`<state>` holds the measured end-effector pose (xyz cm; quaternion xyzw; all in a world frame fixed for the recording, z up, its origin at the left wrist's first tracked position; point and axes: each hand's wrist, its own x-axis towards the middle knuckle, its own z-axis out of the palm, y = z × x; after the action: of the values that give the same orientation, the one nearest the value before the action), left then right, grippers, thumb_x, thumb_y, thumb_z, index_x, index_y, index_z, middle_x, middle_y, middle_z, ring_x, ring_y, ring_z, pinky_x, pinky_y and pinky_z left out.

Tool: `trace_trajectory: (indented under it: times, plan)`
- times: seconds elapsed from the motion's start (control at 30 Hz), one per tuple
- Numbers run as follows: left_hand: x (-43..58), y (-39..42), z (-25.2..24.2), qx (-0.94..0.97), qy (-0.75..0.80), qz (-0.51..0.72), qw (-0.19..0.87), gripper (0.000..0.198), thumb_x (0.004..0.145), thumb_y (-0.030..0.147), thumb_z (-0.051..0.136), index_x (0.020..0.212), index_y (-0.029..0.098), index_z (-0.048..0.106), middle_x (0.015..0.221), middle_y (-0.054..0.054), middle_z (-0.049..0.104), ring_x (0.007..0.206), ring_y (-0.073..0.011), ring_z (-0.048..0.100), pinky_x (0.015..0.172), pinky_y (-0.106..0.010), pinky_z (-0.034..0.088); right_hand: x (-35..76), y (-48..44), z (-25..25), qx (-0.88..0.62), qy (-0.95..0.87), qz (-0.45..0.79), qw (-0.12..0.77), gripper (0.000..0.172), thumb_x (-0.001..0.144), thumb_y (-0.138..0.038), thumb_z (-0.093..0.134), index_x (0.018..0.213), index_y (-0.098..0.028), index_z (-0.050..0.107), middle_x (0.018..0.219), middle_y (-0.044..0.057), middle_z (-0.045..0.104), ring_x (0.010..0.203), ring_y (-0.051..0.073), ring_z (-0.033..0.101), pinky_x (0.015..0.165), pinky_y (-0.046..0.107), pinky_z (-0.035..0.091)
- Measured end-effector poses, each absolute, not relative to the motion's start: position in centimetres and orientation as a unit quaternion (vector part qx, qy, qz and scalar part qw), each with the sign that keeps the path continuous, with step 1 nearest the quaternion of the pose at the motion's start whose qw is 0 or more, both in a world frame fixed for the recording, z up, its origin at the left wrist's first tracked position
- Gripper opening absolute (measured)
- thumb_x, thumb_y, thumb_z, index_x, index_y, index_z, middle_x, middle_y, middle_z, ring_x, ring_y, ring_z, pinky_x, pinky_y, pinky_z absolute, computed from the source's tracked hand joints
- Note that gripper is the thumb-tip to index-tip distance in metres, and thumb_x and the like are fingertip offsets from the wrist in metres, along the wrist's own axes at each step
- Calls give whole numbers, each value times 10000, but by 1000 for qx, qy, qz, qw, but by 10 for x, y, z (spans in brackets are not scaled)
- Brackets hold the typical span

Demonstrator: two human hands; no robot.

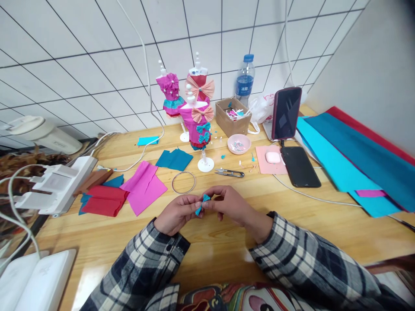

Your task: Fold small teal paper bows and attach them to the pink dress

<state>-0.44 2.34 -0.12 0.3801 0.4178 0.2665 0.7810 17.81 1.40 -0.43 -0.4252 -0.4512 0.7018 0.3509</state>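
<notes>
Between my fingertips is a small teal bow (pixel 205 198) of crepe-like paper, pinched at its middle. My left hand (pixel 179 211) is closed on it from the left, thumb and index finger together. From the right, my right hand (pixel 231 206) grips the same bow with thumb and forefinger. Just beyond my hands lie a thin metal ring (pixel 183 193) and thread snips (pixel 229 173). Past them stands a mini dress form (pixel 198 123) in a magenta dress with peach and teal bows. Two more dressed forms, one magenta and teal (pixel 170 90), one red with a peach bow (pixel 200 81), stand behind.
Magenta (pixel 142 185), teal (pixel 175 159) and red paper (pixel 105 201) lie left. A pink bowl of beads (pixel 239 150), cardboard box (pixel 231 123), water bottle (pixel 244 82), propped phone (pixel 286 113) and flat phone (pixel 301 166) are beyond. Large coloured sheets (pixel 359 160) lie right; a power strip (pixel 58 185) sits left.
</notes>
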Motion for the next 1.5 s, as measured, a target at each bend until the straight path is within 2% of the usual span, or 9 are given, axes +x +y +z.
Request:
trace_trajectory:
  times: [0.2,0.47,0.67,0.8,0.97,1.1,1.23,1.4,1.5]
  plan:
    - [-7,24,-3,379,444,301,754,270,714,402,730,814,151,719,794,-72,681,718,-178,622,709,-319,508,180,17,-9,-464,-477,649,368,344,647,-429,762,841,-160,670,638,-23,596,457,77,492,359,192,443]
    - [-5,23,9,643,505,267,511,276,811,404,625,826,141,706,784,-57,697,755,-170,603,721,-259,463,183,20,-6,-469,-485,641,366,325,702,-438,709,809,-132,693,714,14,627,475,68,479,366,196,476]
    - [-7,23,9,647,516,252,501,284,822,400,593,779,137,692,746,-49,691,724,-163,596,677,-241,452,195,25,-3,-451,-492,659,345,579,695,-342,744,1245,-270,577,997,22,636,475,35,463,369,193,490]
    - [-6,22,8,658,513,237,497,284,823,399,591,789,137,695,755,-50,696,715,-160,598,657,-234,448,193,23,-2,-478,-516,632,324,325,719,-367,720,976,-169,704,781,23,632,485,57,455,357,183,472]
    - [-5,19,11,684,519,232,458,280,828,394,583,776,143,697,742,-48,703,712,-163,609,667,-236,456,191,23,-5,-481,-460,674,322,431,707,-356,734,1097,-193,647,854,19,634,486,60,499,363,198,472]
    - [-3,18,11,709,518,228,421,247,829,372,586,782,160,704,760,-41,716,733,-170,631,691,-245,467,191,22,-4,-463,-412,717,320,253,699,-349,732,854,-162,663,684,-14,615,446,55,472,385,201,474]
    - [-4,17,9,739,518,220,371,239,846,362,570,821,172,713,789,-48,725,752,-183,648,709,-278,483,192,21,-4,-471,-397,714,332,186,692,-303,720,794,-168,644,684,-19,622,457,63,486,424,234,505]
    - [-6,16,7,798,465,269,275,305,840,321,594,1106,192,671,1115,-94,679,1055,-231,604,926,-373,456,190,20,-5,-509,-530,579,353,132,733,-290,687,807,-182,702,635,-15,595,473,84,477,428,226,441]
    - [-4,15,7,815,439,300,231,184,840,275,604,970,198,708,1035,-85,694,994,-215,620,882,-359,476,185,16,-5,-510,-601,467,401,63,726,-244,707,767,-202,731,703,-1,624,555,94,493,506,230,424]
